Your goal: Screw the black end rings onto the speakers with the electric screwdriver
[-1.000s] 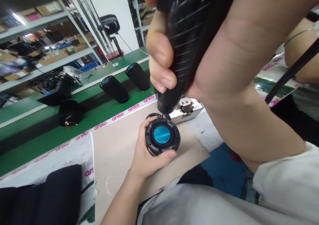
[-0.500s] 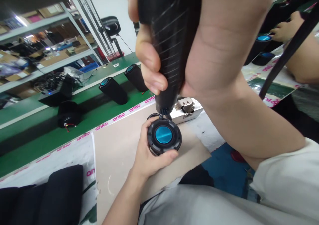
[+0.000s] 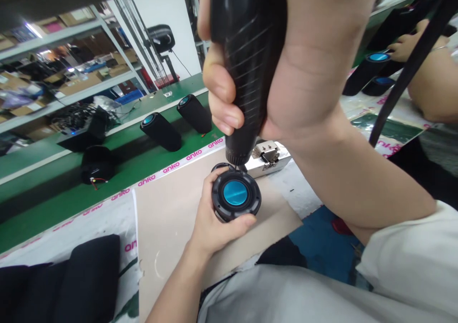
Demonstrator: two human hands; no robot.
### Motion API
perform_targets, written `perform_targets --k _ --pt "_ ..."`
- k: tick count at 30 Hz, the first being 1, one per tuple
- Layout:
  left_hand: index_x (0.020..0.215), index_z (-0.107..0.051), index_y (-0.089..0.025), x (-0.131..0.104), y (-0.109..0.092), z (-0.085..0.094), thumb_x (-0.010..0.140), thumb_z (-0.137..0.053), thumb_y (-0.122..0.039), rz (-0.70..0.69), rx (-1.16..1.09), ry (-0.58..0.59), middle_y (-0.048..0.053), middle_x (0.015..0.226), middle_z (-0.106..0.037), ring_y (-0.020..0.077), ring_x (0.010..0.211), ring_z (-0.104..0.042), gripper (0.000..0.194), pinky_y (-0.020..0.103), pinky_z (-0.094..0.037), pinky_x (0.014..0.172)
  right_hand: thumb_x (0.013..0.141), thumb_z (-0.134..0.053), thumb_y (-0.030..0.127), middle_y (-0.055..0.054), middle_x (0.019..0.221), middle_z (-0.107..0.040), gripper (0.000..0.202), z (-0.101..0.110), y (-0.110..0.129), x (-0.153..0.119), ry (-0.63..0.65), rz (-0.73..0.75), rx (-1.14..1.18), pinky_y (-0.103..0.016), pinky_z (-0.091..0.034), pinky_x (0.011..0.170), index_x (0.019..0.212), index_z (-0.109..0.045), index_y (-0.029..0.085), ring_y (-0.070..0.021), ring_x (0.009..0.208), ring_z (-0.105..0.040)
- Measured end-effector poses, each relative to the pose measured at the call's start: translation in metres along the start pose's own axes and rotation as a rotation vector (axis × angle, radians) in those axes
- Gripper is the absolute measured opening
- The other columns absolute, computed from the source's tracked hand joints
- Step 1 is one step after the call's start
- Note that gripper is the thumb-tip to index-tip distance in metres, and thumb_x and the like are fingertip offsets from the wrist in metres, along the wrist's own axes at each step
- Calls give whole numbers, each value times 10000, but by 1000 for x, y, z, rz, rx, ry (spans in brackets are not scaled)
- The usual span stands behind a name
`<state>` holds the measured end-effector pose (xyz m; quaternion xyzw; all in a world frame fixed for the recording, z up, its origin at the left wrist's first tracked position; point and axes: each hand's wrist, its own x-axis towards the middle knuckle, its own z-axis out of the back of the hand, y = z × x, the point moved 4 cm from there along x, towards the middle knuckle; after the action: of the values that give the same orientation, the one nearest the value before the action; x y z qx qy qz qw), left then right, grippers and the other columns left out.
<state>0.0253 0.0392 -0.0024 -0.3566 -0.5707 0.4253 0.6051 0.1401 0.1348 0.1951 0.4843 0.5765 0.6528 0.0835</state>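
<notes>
— Gripping what, and how?
— Left hand (image 3: 210, 233) curled round the side of a black speaker (image 3: 236, 192), thumb (image 3: 245, 222) near and fingers (image 3: 219, 174) far; right hand (image 3: 298, 91) wrapped round a dark driver (image 3: 248, 84). Firmness of either hold impossible to tell.
— And around, from the left?
— Dark bundle (image 3: 93, 273), then a wired part (image 3: 96, 165) and two belt speakers (image 3: 163, 133). Next, mid-view, the held speaker over a tan board (image 3: 168, 232), blue disc (image 3: 235, 193) upward, base hidden. Driver nose (image 3: 238, 155) just over its far rim (image 3: 242, 174), pointing down; contact too small to make out. Metal box (image 3: 267, 164) just to the right, then, farther off, a co-worker's hand (image 3: 403, 47) near other speakers (image 3: 377, 58).
— What to fear?
— Perhaps a skid across the rim onto the disc, from a tilted driver. Or a nicked finger after any slip, with fingertips so near the nose.
— Anything else?
— Possibly a twist of the speaker under the driver's turning force, given a slack left hold. Maybe a sideways slide too, on so smooth-looking a board.
</notes>
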Motion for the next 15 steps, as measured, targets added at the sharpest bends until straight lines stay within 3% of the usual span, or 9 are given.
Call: perform_targets --k 5,8,10,13,15 --pt "1451 -530 -227 1 -1 0 749 -959 -548 -9 25 1 168 1471 -675 373 1336 -713 883 513 -585 1138 939 -691 805 33 560 -520 651 2 -9 -3 -54 -66 12 -291 -450 393 789 -498 202 -143 436 -489" --pt "1430 -534 -236 0 -1 0 758 -958 -521 -19 23 -4 139 1405 -708 343 1268 -747 845 468 -613 1078 1070 -639 514 26 614 -565 381 -3 -12 -2 0 -30 56 -263 -431 391 868 -593 194 -141 450 -482" --pt "1432 -517 -242 -1 -1 0 775 -949 -504 -24 20 -3 120 1357 -730 325 1215 -768 829 450 -625 1045 1140 -490 334 23 623 -555 352 -6 -15 1 32 -81 61 -238 -414 397 836 -585 185 -126 442 -479" --pt "1435 -500 -248 -1 -1 0 783 -942 -499 -29 39 -2 114 1339 -738 324 1195 -773 827 454 -625 1037 1172 -407 323 24 589 -517 443 -6 -23 7 -6 -251 33 -222 -414 410 770 -522 179 -109 407 -464" --pt "1430 -500 -246 -1 -1 0 778 -939 -523 -23 59 -6 119 1337 -737 334 1205 -767 833 471 -620 1048 1160 -434 355 23 598 -528 412 -7 -26 11 38 -261 55 -226 -418 414 798 -529 185 -116 417 -469"
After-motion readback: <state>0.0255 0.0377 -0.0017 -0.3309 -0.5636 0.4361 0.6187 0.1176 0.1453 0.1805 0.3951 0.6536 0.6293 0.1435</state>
